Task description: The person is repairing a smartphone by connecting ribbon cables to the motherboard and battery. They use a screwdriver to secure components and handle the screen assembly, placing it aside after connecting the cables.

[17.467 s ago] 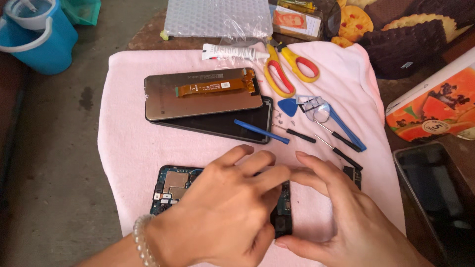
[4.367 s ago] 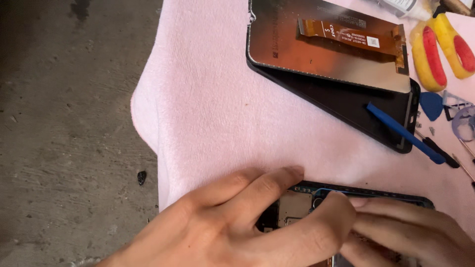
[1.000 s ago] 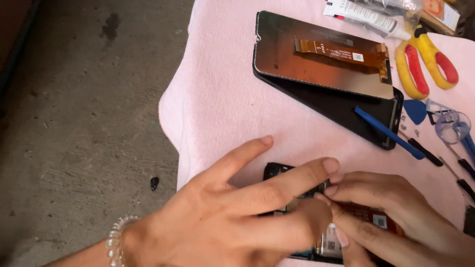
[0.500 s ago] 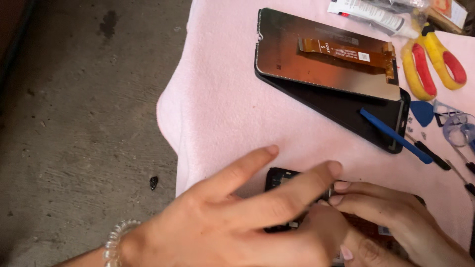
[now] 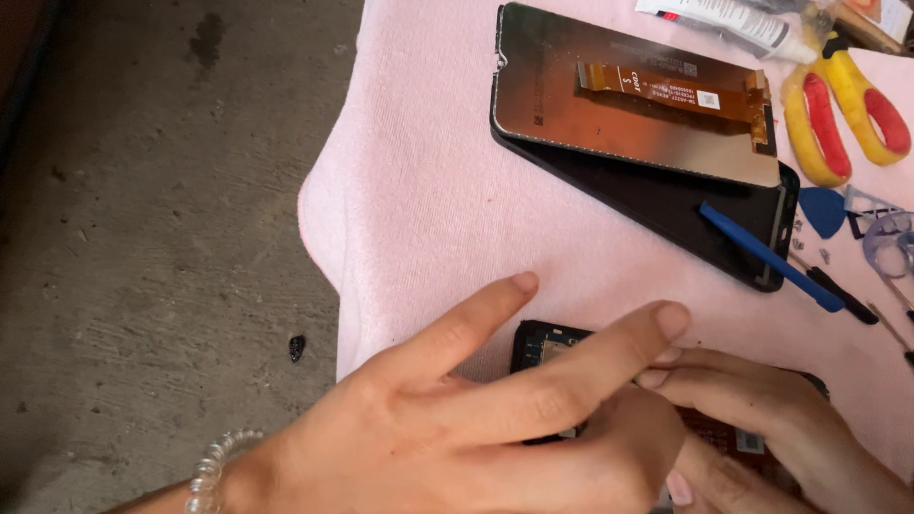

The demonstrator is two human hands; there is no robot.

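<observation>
Lying across the bottom of the view, the left hand (image 5: 495, 428) spreads flat over an opened phone (image 5: 538, 345) on the pink cloth (image 5: 419, 200). Its fingers are stretched out and apart, pressing down on the phone, not wrapped around it. A clear bead bracelet (image 5: 211, 466) sits on that wrist. Only the phone's top left corner shows well, dark with small parts inside. Its long side runs left to right, along the bottom edge of the cloth, and its open side faces up.

Next comes the right hand (image 5: 762, 428), low on the right. Its fingers are bunched close together with the tips on the middle of the phone, touching the left hand's fingers. Whether it pinches something small, I cannot tell.

Higher up on the cloth lie two flat screen parts, one on top of the other. One shiny screen panel (image 5: 628, 105) with an orange ribbon strip lies on one black screen (image 5: 666, 205). One blue pry stick (image 5: 762, 252) rests on the black screen's corner. Further right sit one blue pick (image 5: 821, 209), one white tube (image 5: 724, 19), and one pair of yellow and red scissors (image 5: 843, 109).
</observation>
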